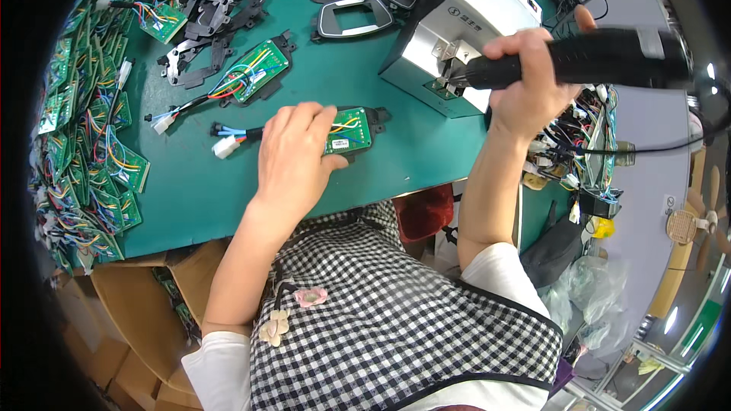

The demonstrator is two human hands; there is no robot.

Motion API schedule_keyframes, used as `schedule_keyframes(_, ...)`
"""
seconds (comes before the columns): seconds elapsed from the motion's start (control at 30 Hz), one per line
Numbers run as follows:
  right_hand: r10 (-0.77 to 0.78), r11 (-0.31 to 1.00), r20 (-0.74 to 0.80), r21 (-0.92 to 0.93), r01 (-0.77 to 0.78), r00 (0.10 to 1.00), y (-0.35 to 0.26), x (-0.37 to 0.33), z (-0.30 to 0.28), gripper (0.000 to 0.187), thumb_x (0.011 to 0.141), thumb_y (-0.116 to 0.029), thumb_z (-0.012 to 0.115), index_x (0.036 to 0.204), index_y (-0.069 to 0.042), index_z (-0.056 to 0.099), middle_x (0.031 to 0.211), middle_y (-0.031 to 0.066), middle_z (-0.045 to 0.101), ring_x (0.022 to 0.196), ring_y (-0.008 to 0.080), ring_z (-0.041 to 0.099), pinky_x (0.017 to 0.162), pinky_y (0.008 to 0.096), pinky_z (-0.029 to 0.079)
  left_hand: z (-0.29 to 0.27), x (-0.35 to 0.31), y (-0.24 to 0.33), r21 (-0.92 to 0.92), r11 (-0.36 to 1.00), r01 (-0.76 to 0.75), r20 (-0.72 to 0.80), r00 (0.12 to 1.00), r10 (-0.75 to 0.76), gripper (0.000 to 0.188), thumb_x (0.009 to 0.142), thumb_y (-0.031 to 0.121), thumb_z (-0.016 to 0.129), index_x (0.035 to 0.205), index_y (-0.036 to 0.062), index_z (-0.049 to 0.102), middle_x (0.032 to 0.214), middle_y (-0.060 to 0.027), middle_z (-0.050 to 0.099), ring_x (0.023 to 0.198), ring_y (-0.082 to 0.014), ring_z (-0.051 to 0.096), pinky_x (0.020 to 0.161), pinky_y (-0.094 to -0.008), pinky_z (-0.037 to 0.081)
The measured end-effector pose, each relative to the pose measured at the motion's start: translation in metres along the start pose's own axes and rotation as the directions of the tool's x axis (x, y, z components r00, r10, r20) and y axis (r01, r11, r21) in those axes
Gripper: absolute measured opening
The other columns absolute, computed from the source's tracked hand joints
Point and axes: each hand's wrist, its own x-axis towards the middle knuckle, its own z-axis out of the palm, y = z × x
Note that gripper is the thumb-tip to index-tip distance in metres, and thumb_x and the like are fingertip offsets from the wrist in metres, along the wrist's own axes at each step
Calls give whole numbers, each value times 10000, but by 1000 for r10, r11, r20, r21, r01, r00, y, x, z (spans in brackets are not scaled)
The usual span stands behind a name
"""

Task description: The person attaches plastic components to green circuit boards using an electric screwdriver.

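Checked apron [396,320], bottom centre. Left hand [293,148] over green circuit board [358,128], mid-frame; pinching or merely pressing, cannot tell. Right hand [533,80] grips black driver [609,59], tip [474,74] at silver box [487,0], upper right. Probably best: tip square, board flat. Green bench [426,156], wired boards [76,137] heaped left; cardboard boxes [129,308] lower left.

A green circuit board [352,128] is lying flat on a black plastic frame [378,116] on the tabletop [411,160], its left part being hidden; its cable is emerging leftward, ending in a white connector [226,146]. A black electric screwdriver [609,59] is pointing left, its tip sitting at the front of a silver, box-shaped screw feeder [495,4].
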Motion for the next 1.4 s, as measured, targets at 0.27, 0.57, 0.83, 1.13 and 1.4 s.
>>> schedule_keyframes(0.27,150,967,-25,212,-141,988,-19,-57,23,818,777,-91,592,1370,12,38,604,104,544,498,177,545,544,308,492,0,-6,-8,-95,994,60,5,998,-60,563,556,36,779,1080,14,576,1004,-102,529,935,-282,499,811,-367,425)
schedule_keyframes(0.57,299,921,128,222,-322,946,2,-73,35,801,748,-7,581,1360,18,65,625,105,559,537,178,556,563,289,487,0,-5,-6,-146,987,68,-5,998,-69,519,531,4,776,1022,-1,608,953,-96,535,855,-265,501,746,-356,432)
schedule_keyframes(0.83,296,905,396,175,-387,869,14,-76,32,414,632,-1,648,1013,78,506,768,72,579,521,80,474,525,218,387,-3,-3,-4,-116,991,60,12,998,-59,535,527,6,775,1036,5,608,938,-95,531,845,-264,497,752,-358,417)
schedule_keyframes(1.13,-105,953,-149,268,142,983,-14,-7,1,646,747,25,558,1310,32,242,607,86,570,483,166,555,550,274,499,-7,-5,1,89,994,65,-5,998,-65,542,538,59,782,1055,30,620,910,-72,524,832,-250,493,760,-364,398)
schedule_keyframes(1.4,77,994,-13,84,-76,997,-6,-10,12,617,721,84,584,1269,48,303,622,62,565,478,145,555,510,261,488,8,-19,-12,78,997,-8,-213,977,25,526,554,62,771,1052,63,604,933,-74,598,972,-260,551,907,-404,396)
